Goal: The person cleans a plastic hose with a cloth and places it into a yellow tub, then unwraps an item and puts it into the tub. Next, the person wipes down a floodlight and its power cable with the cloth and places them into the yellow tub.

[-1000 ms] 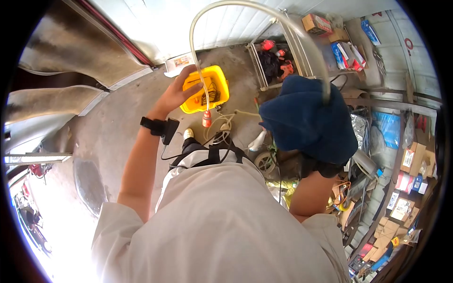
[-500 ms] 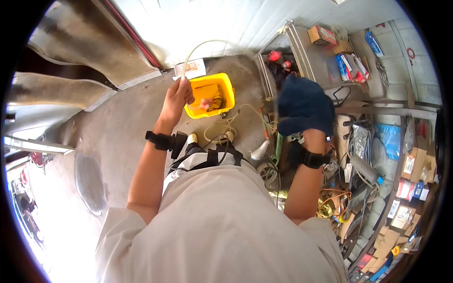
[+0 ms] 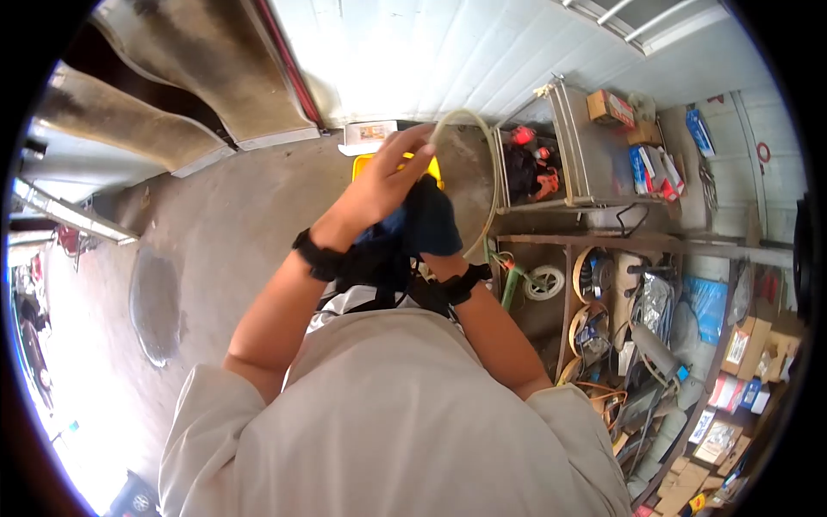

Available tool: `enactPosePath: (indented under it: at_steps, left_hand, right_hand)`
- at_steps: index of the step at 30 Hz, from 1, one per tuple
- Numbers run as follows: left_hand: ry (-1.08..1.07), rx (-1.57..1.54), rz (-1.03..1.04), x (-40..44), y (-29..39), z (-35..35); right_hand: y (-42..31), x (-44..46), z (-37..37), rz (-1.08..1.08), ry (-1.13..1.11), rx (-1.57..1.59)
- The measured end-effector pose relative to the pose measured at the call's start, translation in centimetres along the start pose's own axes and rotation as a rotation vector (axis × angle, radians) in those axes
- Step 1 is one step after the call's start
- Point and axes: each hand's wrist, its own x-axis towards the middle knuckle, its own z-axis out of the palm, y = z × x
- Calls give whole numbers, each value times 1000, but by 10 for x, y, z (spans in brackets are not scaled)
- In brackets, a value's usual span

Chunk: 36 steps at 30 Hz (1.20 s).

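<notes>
A pale, see-through hose (image 3: pixel 493 168) arcs up from the fingers of my left hand (image 3: pixel 375 189) and drops to the right. That hand looks closed on it, thumb against fingers. My right hand is hidden under a dark blue cloth (image 3: pixel 433 224), which it seems to grip; only the wrist shows. The cloth hangs just right of and below my left hand, and I cannot tell whether the two touch. Behind my hands, a yellow bucket (image 3: pixel 362 164) stands on the floor, mostly covered from sight.
A white box (image 3: pixel 369 136) lies by the wall behind the bucket. To the right stand a metal-framed rack (image 3: pixel 594 164), a wheeled green frame (image 3: pixel 512 284) and shelves crowded with cardboard boxes (image 3: pixel 745 345) and tools. Large curved brownish panels (image 3: pixel 215 69) lean at the upper left.
My right hand has swung left with the blue cloth, from beside the rack to my left hand. My left hand has shifted right with the hose, and the bucket is now mostly covered.
</notes>
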Motion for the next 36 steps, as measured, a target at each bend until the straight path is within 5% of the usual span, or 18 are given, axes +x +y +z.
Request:
enactPosePath:
  at_steps: [1,4,5,7,9,12,18,21,28,29,33,36]
  left_hand:
    - [92,133,60,-10,-5,-9]
    - [129,364,38,-44,-19,-39]
    - [45,276,-72,-51,-22,-39]
    - [-113,87,-292,-65,-27,-37]
    - [-83,158,-255,-69,-44,-26]
    - [-27,46,-268,-68,-45,-17]
    - [-76,-102,-495,-58,-14,-26]
    - [388,501,155,-57,-27,-19]
    - [55,105,51,-54,-7,-14]
    - [13,-295,-169,-56,-2,-8]
    - [-210,32,-336,-49,25,-4]
    - [-249,605,45,-49,17,-8]
  right_hand:
    - [-8,8,-2,50,49,-124]
    - [-3,34,-12,1019,186,1278]
    - [16,32,-13,809,-43,1343]
    - [-7,40,-11,803,6,1532]
    - [-11,38,5,685,4,1602]
    - [-28,44,2,837,19,1666]
    - [-6,53,-1,719,65,1752]
    - [15,64,-23,606,56,1840]
    - [17,78,-36,451,39,1837]
    - [6,75,-36,477,59,1841]
    - [2,53,-36,708,139,1706]
    - [36,33,-35,766,91,1653]
